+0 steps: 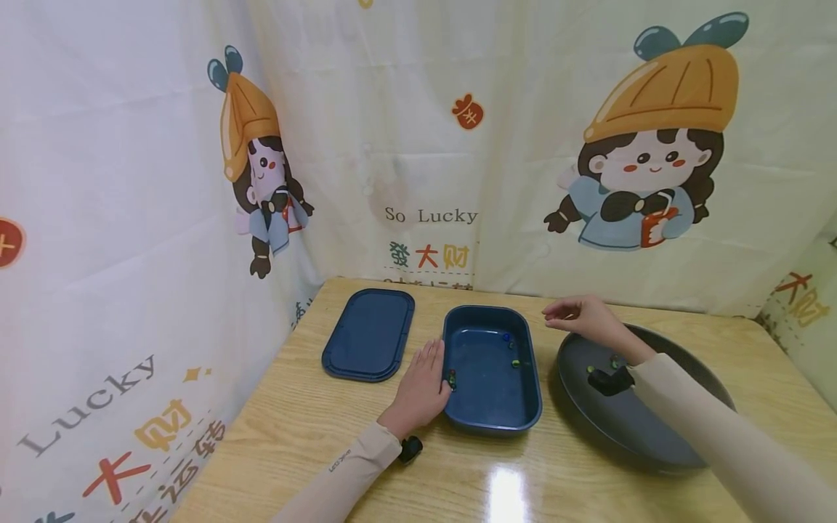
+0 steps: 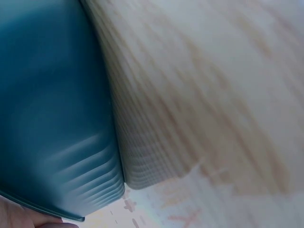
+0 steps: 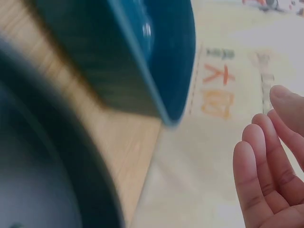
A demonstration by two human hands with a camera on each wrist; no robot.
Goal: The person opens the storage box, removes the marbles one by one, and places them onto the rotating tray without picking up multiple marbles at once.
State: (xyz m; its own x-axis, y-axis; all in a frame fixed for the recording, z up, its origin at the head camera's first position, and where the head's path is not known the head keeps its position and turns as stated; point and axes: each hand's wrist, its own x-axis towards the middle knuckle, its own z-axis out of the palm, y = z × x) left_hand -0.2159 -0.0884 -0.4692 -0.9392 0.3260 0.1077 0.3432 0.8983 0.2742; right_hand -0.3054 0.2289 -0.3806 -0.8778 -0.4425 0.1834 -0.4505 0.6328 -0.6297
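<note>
A deep blue rectangular container (image 1: 492,396) stands mid-table with several small, shiny, marble-like pieces (image 1: 516,363) inside. My left hand (image 1: 417,385) rests along its left rim with the fingers extended; in the left wrist view, its fingers (image 2: 23,217) show at the bottom by the container wall (image 2: 57,109). My right hand (image 1: 588,319) is raised over the far left edge of a dark round pan (image 1: 637,425), to the right of the container. Nothing shows between its loosely bent fingers (image 3: 244,166) and thumb. Marble-like pieces (image 1: 615,361) lie in the pan, partly hidden by the right wrist.
A flat blue lid (image 1: 369,334) lies left of the container on the wooden table (image 1: 294,414). Printed curtains (image 1: 418,167) hang behind and along the left side. A narrow strip of table separates container and pan.
</note>
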